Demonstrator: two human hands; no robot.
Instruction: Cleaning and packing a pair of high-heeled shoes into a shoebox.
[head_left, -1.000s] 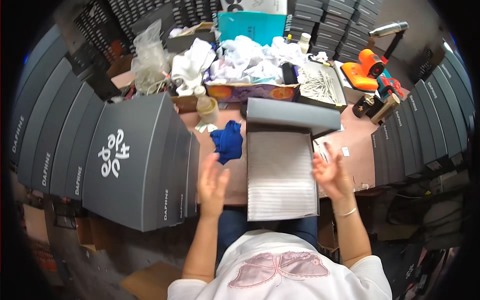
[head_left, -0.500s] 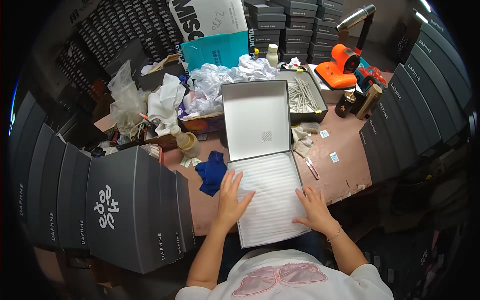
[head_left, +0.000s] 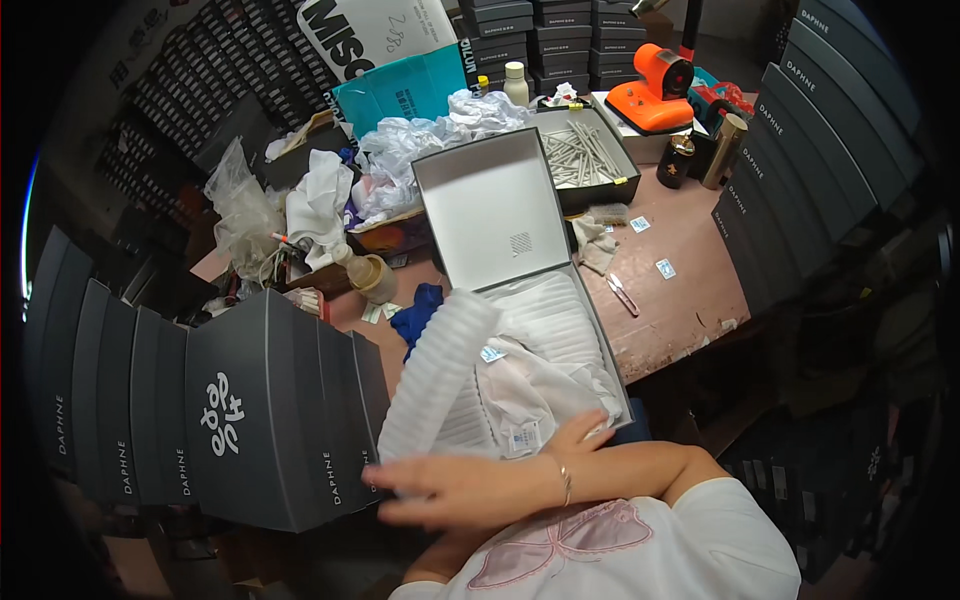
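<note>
Nearest, the right hand [head_left: 470, 490] reaches across to the left, fingers spread flat, at the near end of a white ribbed paper sheet [head_left: 440, 370] curling upward. The sheet's long axis runs near-left to far-right over the open grey rectangular box [head_left: 560, 330] (left hand [head_left: 585, 430] mostly hidden; grip cannot be told). Farther off stands an orange tape dispenser [head_left: 650, 90].

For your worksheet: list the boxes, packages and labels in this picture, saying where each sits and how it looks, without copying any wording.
Open grey box: desk centre, lid up, white wrapping inside.
Dark grey boxes: row at left, white print.
Teal carton: behind, rectangular.
Small labels: on desk right, white-blue squares.
</note>
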